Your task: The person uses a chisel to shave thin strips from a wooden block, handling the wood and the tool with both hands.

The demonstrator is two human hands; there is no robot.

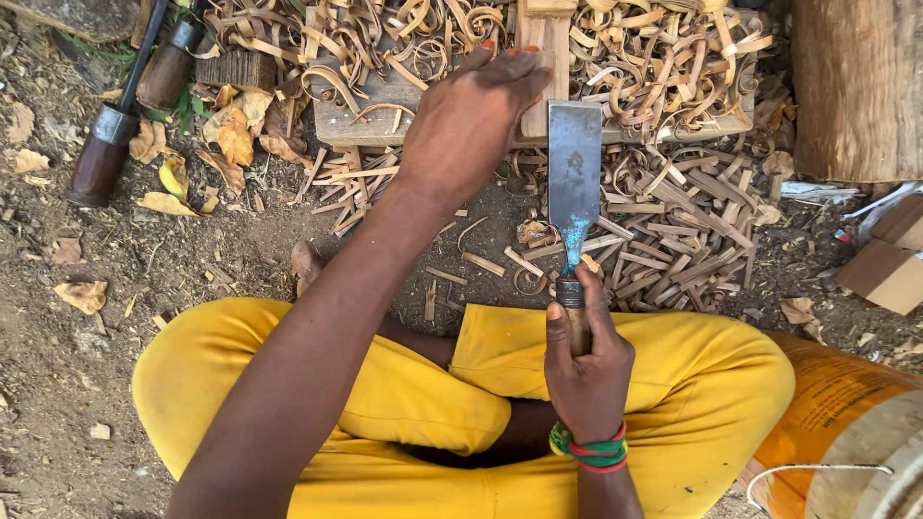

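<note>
Carefully now: your right hand [588,370] is closed around the handle of the wide chisel [574,173], its blade pointing away from you toward the narrow wood piece [541,58]. Your left hand [471,120] lies open, fingers spread, steadying that piece on the plank [365,123] at the far side among curled shavings [663,58]. Keep those fingers left of the blade's edge, and push along the grain in shallow cuts.

One chisel [574,173], two mallets [104,154].
</note>
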